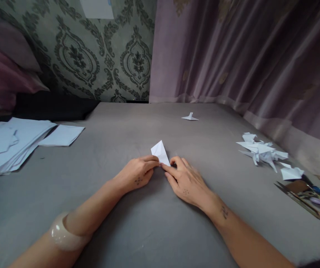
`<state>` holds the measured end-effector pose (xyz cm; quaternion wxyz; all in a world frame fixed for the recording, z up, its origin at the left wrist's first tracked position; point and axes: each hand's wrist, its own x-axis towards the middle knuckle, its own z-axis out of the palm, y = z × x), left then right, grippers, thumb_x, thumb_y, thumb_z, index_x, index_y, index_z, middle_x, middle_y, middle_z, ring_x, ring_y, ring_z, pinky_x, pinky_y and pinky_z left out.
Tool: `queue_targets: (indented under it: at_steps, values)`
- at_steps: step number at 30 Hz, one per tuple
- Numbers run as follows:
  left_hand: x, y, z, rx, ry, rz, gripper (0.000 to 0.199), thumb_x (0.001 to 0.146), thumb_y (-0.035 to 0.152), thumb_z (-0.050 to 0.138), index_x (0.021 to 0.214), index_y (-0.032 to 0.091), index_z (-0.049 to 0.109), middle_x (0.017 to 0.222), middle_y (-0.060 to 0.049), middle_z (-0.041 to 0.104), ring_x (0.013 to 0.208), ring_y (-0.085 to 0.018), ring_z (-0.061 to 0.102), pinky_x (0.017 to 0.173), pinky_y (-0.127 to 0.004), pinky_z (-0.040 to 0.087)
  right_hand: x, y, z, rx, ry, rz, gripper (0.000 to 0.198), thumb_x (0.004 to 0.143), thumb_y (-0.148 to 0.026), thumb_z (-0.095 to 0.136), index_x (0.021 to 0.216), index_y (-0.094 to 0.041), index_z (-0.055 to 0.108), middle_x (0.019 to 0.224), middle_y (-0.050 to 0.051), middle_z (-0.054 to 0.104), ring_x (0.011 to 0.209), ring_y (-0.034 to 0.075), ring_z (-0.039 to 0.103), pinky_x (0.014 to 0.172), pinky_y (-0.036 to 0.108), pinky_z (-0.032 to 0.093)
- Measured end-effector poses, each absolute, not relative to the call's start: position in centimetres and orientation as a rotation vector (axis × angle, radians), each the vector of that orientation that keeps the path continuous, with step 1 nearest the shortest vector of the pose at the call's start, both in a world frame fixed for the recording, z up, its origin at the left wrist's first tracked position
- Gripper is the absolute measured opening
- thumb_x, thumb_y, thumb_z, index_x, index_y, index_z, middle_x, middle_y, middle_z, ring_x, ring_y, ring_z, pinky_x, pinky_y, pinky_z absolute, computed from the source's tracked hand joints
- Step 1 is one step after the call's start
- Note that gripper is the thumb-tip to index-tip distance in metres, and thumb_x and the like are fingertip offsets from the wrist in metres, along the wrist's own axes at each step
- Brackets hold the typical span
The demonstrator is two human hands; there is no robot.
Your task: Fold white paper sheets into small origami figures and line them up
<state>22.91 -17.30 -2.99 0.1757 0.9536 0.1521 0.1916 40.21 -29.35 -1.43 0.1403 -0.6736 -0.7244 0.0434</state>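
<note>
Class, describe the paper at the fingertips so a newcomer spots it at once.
On the grey surface, find the left hand and right hand near the middle. At their fingertips is a small folded white paper, one corner pointing away from the hands. Unlike the paper stack or origami pile, hands touch it.

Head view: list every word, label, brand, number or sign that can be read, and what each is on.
No readable text anywhere in the picture.
Left hand and right hand: small dark marks, too small to make out.
Right wrist: a dark mark, too blurred to read.
Paper stack: a dark curved line on top, no legible lettering.
Folded paper: no writing visible.
</note>
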Motion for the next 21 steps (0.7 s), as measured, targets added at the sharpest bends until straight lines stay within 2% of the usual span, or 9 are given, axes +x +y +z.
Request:
queue_targets:
  at_steps: [4,10,15,21]
  values:
    - [22.8,-17.2,-2.7,2.809,0.369,0.495,0.032,0.086,0.008,0.041,0.101,0.018,0.067,0.107,-0.006,0.068,0.097,-0.018,0.062,0.083,-0.03,0.052,40.5,-29.5,-1.1,-1.976,-2.09,0.131,0.034,0.094,-0.028,0.043,0.124,-0.031,0.058,0.108,0.006,0.055,0.095,0.021,0.053,0.075,0.035,0.046]
    - [22.5,-16.9,-2.3,2.848,0.432,0.519,0.03,0.087,0.009,0.04,0.09,0.018,0.069,0.096,-0.005,0.069,0.089,-0.018,0.06,0.075,-0.028,0.051,41.4,-29.9,-0.5,-2.012,-2.042,0.189,0.03,0.094,-0.027,0.042,0.114,-0.032,0.064,0.105,0.004,0.056,0.091,0.018,0.056,0.071,0.031,0.046]
    - [22.5,-16.9,-2.4,2.864,0.391,0.498,0.031,0.088,0.009,0.039,0.098,0.017,0.067,0.097,-0.007,0.067,0.092,-0.019,0.059,0.077,-0.03,0.051,41.5,-29.9,-0.6,-1.984,-2.066,0.202,0.031,0.094,-0.027,0.042,0.118,-0.034,0.061,0.104,0.004,0.055,0.09,0.017,0.055,0.07,0.03,0.046]
    - [23.0,-17.2,-2.8,2.882,0.302,0.502,0.032,0.088,0.01,0.037,0.101,0.016,0.065,0.094,-0.008,0.065,0.094,-0.019,0.058,0.082,-0.031,0.051,40.8,-29.4,-1.0,-1.934,-2.123,0.164,0.034,0.094,-0.029,0.044,0.125,-0.034,0.057,0.104,0.006,0.053,0.094,0.019,0.053,0.077,0.033,0.046]
